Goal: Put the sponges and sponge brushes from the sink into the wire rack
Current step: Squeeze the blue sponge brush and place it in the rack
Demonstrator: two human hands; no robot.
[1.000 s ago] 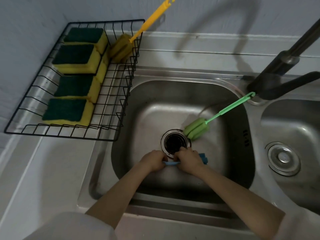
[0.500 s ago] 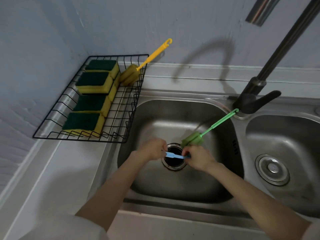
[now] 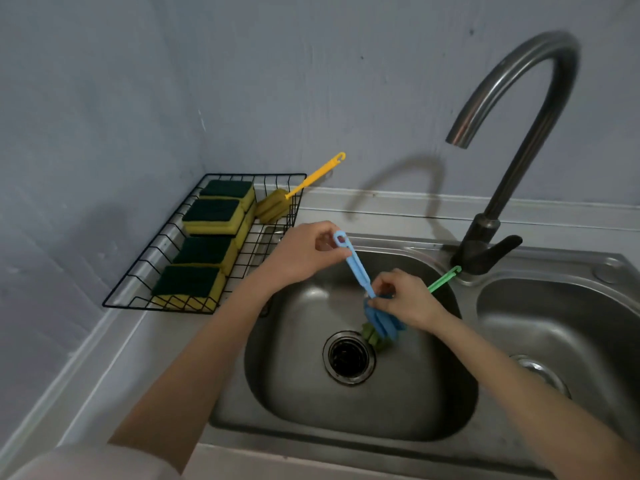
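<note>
Blue sponge brush point(image 3: 357, 268) hides most of green sponge brush point(image 3: 375, 339)

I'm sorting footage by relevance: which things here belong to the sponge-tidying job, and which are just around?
Job:
blue sponge brush, in both the left hand and right hand
green sponge brush
wire rack
sponges
yellow sponge brush
sink

Around:
faucet
second basin

The blue brush point(image 3: 360, 275) slants between both hands' fingers above the sink point(image 3: 346, 410), the green brush point(image 3: 375, 337) lying below them, four sponges point(image 3: 207, 247) and a yellow brush point(image 3: 277, 207) in the rack point(image 3: 138, 296).
</note>
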